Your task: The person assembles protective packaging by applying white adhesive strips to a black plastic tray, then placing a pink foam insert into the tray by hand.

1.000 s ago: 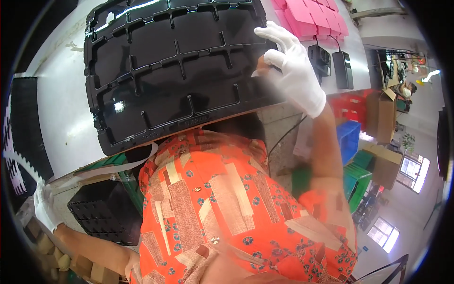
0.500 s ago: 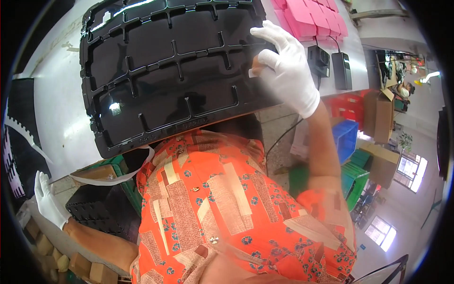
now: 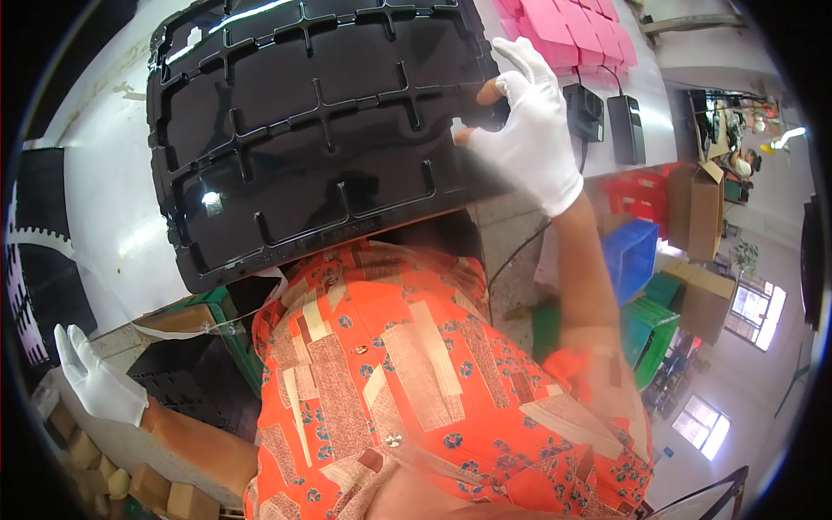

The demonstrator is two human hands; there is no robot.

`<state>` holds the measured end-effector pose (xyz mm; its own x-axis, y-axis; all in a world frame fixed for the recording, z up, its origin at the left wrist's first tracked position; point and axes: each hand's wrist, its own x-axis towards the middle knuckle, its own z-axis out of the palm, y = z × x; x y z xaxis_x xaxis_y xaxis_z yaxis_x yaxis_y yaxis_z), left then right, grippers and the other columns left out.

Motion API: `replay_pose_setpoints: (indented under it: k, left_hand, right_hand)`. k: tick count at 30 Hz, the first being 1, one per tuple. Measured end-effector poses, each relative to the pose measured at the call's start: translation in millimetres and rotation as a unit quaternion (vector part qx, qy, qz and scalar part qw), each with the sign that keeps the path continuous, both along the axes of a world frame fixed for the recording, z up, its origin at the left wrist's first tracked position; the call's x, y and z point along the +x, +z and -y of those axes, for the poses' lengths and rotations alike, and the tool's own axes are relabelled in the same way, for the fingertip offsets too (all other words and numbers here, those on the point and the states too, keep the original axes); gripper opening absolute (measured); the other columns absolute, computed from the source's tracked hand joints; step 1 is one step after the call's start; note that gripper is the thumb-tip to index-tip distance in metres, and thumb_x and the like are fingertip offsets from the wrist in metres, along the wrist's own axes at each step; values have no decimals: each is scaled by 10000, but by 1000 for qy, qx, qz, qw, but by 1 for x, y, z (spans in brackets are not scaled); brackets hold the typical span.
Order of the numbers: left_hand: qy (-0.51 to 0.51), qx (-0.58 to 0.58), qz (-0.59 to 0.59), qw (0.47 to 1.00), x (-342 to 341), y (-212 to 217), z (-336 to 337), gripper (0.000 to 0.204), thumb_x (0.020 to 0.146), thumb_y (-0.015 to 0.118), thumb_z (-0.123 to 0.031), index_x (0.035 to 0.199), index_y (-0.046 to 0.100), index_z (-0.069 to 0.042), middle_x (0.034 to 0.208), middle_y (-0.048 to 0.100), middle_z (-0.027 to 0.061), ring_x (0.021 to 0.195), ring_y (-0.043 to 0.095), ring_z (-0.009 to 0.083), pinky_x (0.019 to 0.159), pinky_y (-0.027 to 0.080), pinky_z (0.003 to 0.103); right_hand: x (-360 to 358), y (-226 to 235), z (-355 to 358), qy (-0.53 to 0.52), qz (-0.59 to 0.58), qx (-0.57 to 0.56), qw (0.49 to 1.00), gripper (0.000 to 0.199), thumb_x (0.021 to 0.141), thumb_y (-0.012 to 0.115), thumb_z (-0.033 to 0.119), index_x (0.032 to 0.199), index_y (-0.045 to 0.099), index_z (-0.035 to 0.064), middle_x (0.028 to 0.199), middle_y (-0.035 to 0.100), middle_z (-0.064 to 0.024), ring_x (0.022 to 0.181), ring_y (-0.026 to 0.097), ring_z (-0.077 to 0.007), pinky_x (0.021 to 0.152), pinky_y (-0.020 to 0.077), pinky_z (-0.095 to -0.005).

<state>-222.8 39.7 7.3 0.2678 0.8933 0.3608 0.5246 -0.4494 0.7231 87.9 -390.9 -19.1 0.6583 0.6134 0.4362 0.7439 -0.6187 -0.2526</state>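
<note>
A black moulded plastic tray [image 3: 282, 82] with raised ribs between its compartments lies on the white table before me. Over its right edge is my right hand [image 3: 536, 139], in a white glove with thumb and index tips bare. On the thumb tip sits a small white sticker [image 3: 458, 132], and the index finger is apart from the thumb. A similar white piece [image 3: 195, 36] shows in the tray's far left compartment. My gloved left hand [image 3: 102, 386] is off the table at lower left, fingers spread, empty. A thin white strip [image 3: 178, 333] hangs at the table edge near it.
Pink folded pieces [image 3: 563, 35] lie at the far right of the table. Two black boxes with cables [image 3: 626, 130] stand beside my right hand. Black trays [image 3: 191, 377] and a green crate [image 3: 227, 325] are below the table, left. A blue crate [image 3: 630, 258] stands at right.
My right thumb and index have spread apart, the sticker staying on the thumb. My left hand has shifted slightly down, and the white strip has changed its curve.
</note>
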Motion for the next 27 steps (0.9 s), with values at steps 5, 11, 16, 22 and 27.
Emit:
replay_pose_setpoints:
  k: [5, 11, 16, 22, 27]
  left_hand:
    - [-47, 16, 70, 996, 26, -4, 51, 319, 1060, 581, -37, 1355, 646, 66, 1303, 699, 176, 1198, 672, 220, 1070, 520, 323]
    - [-202, 2, 92, 975, 0, -54, 101, 184, 1057, 575, -3, 1176, 694, 72, 1131, 706, 105, 997, 678, 170, 944, 578, 310]
    - [-382, -59, -31, 922, -15, -69, 117, 49, 897, 718, 30, 943, 704, 44, 964, 721, 151, 852, 698, 245, 797, 561, 335]
    - [-455, -88, -289, 838, -6, -98, 122, 374, 906, 753, -291, 1160, 724, -18, 1159, 720, 192, 1085, 663, 399, 992, 507, 467]
    - [-326, -20, -509, 796, -38, -129, 73, 423, 911, 730, -368, 1182, 731, -44, 1141, 724, 197, 1099, 666, 401, 921, 527, 504]
  right_hand:
    - [1, -6, 1, -79, 11, -7, 997, 467, 588, 983, 260, 808, 618, 68, 1425, 593, -209, 1385, 496, -406, 1121, 402, -516]
    - [-13, -6, -2, -78, -18, -11, 997, 479, 585, 984, 275, 785, 602, 67, 1421, 595, -242, 1377, 503, -427, 1149, 395, -496]
    - [-7, -7, 1, -107, -4, -39, 994, 477, 598, 974, 287, 788, 603, 53, 1434, 581, -246, 1382, 495, -432, 1147, 395, -492]
    - [-11, -12, -4, -103, -6, -25, 994, 473, 612, 974, 283, 806, 614, 44, 1427, 581, -242, 1391, 485, -429, 1132, 405, -499]
    - [-15, -12, 7, -109, -36, -7, 993, 477, 610, 979, 276, 809, 613, 43, 1438, 581, -233, 1387, 497, -430, 1138, 412, -490]
